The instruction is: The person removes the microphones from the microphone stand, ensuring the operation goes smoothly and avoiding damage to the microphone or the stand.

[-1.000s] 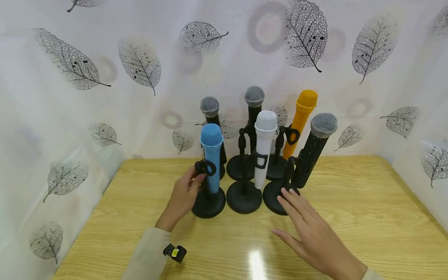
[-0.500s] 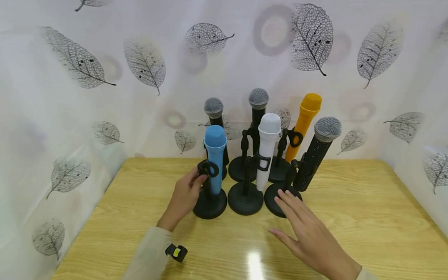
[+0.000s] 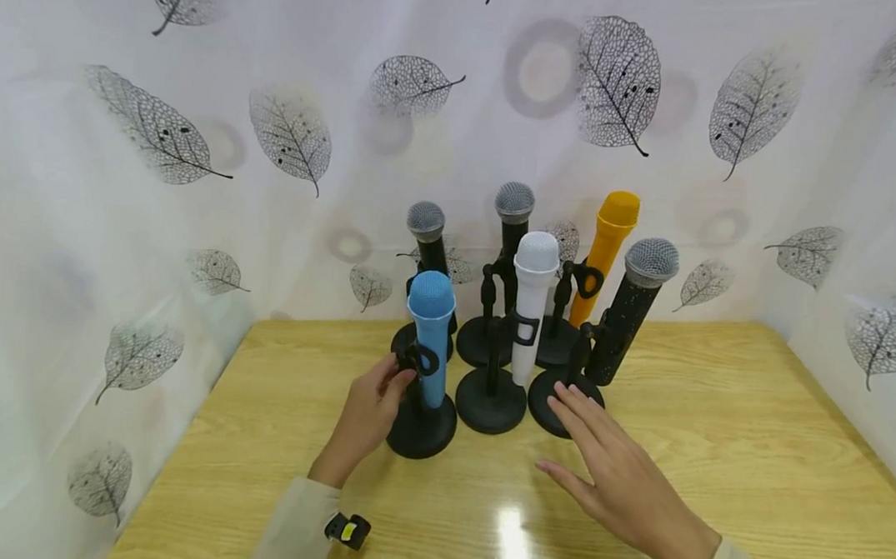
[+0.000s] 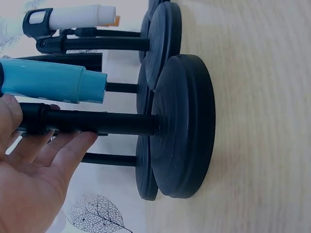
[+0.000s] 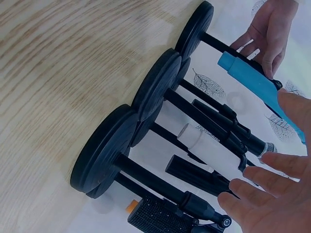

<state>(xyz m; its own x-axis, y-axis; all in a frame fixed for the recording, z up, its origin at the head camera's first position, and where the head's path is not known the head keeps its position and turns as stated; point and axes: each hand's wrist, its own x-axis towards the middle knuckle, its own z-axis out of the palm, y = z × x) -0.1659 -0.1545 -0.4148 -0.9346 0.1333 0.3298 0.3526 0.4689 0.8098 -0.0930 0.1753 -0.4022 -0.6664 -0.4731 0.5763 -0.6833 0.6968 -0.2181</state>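
Observation:
My left hand (image 3: 370,414) holds the black stand (image 4: 97,121) of the blue microphone (image 3: 430,337) just below its clip, thumb in front and fingers behind the pole. This stand is at the left end of the front row. Beside it stands the white microphone (image 3: 531,316) in a second stand (image 3: 491,402). My right hand (image 3: 620,470) is spread with straight fingers near the front right stand's round base (image 3: 551,401), which carries a black speckled microphone (image 3: 626,321). Whether the fingertips touch that base cannot be told. In the right wrist view nothing lies in the right palm.
Behind stand two black microphones with grey heads (image 3: 425,220) and an orange microphone (image 3: 605,253), also on stands. The bases are crowded together on the wooden table (image 3: 713,408). A white leaf-printed curtain (image 3: 349,142) hangs behind and at both sides.
The blue microphone and its stand have slid a little toward the table's near side, with my left hand holding on. My right hand stays spread in nearly the same place.

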